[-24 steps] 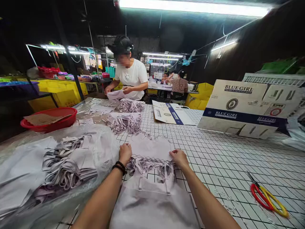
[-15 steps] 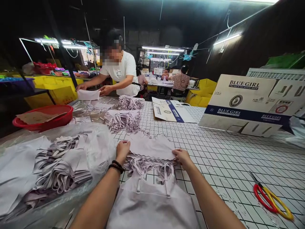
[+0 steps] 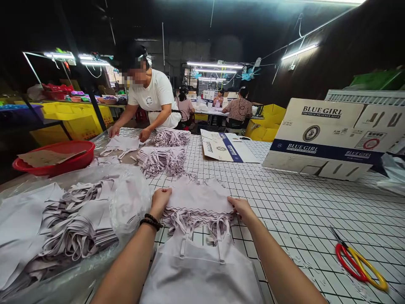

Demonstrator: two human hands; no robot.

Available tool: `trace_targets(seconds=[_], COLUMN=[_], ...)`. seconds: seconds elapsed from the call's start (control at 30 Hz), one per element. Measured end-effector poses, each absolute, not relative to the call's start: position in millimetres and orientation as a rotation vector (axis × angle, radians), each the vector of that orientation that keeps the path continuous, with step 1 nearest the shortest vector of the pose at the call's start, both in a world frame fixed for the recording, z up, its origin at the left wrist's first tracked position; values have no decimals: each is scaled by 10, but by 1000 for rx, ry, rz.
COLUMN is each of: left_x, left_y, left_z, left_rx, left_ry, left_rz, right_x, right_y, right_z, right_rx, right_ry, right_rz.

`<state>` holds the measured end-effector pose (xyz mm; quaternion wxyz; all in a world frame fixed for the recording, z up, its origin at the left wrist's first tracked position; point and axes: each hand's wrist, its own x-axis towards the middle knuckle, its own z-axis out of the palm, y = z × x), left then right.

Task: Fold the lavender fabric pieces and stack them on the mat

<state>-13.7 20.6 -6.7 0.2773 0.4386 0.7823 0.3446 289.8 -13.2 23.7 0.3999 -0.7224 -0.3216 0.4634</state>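
Holding the bag stack (image 3: pixel 199 196) crosswise, left grip (image 3: pixel 160 199) and right grip (image 3: pixel 240 207) clasp its ends (handles nearward).

Cool tube lights (image 3: pixel 218 64) burn in a dark hall, the nearest glaring at the top edge. The table (image 3: pixel 284 202) is bright and even; the cloth (image 3: pixel 199 196) gripped by left hand (image 3: pixel 161 197) and right hand (image 3: pixel 241 207) is sharp, shadows soft. Plastic (image 3: pixel 129 198) glints. Edges bend and stretch; a pixelled patch sits on the co-worker (image 3: pixel 152 97)
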Motion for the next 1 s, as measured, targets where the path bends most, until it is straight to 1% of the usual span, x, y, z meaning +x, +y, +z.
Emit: trace_targets(seconds=[0.17,0.37,0.57,0.67,0.77,0.87,1.0], left_x=[-42,28,43,37,-10,-94,-164], left_y=[126,162,112,-174,-652,-1208,-1782], left_z=[18,236,408,453,414,251,-27], left_rx=[1259,1237,1066,984,942,1033,1193], left_ry=[2158,2153,2018,1887,1750,1784,1937], left_rz=[975,1156,1210,1230,1223,1122,930], right_x=[2879,2914,2994,3058,3119,3142,3095], right_y=[-110,-47,-163,-474,-951,-1494,-2077], right_z=[281,344,664,844,894,726,277], right_rx=[-1824,-1764,-1579,-1503,-1503,-1568,-1748], right_ry=[-811,-747,-703,-719,-767,-782,-812], right_rz=[1169,1247,1393,1452,1484,1507,1494])
